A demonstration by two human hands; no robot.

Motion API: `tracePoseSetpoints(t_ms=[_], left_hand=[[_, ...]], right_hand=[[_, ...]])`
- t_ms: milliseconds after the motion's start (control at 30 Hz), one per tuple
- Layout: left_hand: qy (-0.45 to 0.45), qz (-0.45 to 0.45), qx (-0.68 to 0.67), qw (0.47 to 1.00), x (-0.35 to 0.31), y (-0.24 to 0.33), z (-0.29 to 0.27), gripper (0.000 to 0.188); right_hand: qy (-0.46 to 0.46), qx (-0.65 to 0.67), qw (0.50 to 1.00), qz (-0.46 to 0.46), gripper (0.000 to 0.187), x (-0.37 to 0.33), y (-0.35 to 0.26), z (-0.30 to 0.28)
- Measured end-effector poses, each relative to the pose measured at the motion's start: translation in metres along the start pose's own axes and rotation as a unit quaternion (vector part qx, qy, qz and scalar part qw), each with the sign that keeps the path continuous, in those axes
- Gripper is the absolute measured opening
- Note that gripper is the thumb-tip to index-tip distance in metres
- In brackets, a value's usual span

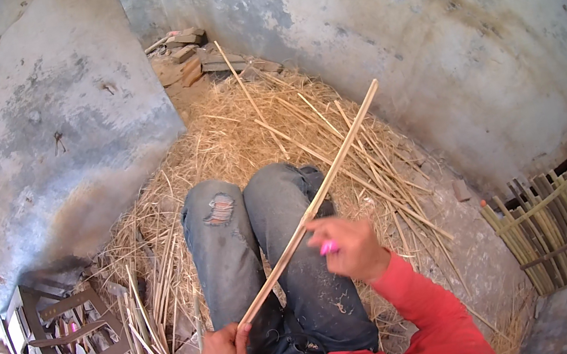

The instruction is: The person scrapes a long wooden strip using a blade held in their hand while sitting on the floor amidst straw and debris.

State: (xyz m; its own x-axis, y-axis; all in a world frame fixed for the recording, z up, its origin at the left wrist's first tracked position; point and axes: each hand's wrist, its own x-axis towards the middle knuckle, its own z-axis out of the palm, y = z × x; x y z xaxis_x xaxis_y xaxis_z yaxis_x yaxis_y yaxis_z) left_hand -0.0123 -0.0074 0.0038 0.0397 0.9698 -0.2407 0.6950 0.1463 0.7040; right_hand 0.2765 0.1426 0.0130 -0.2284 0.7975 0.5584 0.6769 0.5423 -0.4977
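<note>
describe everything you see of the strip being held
The strip is long, narrow, pale tan and looks like bamboo or wood, with a joint-like mark near its middle. It slants over the jeans, far end rightward. The left hand grips its near end; the right hand is by its middle, grip unclear.

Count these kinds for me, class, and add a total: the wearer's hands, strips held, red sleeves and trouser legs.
Left hand and right hand: 2
Held strip: 1
Red sleeves: 2
Trouser legs: 2
Total: 7
</note>
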Motion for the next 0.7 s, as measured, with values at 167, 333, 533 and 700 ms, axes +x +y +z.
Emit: tracePoseSetpoints(t_ms=[167, 333, 533, 700], left_hand=[[0.022, -0.014, 0.024, 0.999, 0.004, -0.01, 0.005, 0.035], [0.095, 0.05, 0.07, 0.992, -0.004, -0.022, -0.001, 0.025], [0.181, 0.105, 0.197, 0.958, -0.018, -0.06, -0.005, 0.012], [0.186, 0.124, 0.253, 0.941, -0.021, -0.074, -0.008, 0.022]], right_hand=[[-0.003, 0.046, 0.974, 0.22, 0.026, 0.008, 0.011, -0.016], [0.241, -0.058, 0.951, 0.183, 0.035, 0.027, 0.092, -0.038], [0.124, -0.046, 0.957, 0.258, 0.057, 0.036, 0.147, -0.043], [0.216, -0.094, 0.948, 0.215, 0.056, 0.061, 0.166, -0.037]])
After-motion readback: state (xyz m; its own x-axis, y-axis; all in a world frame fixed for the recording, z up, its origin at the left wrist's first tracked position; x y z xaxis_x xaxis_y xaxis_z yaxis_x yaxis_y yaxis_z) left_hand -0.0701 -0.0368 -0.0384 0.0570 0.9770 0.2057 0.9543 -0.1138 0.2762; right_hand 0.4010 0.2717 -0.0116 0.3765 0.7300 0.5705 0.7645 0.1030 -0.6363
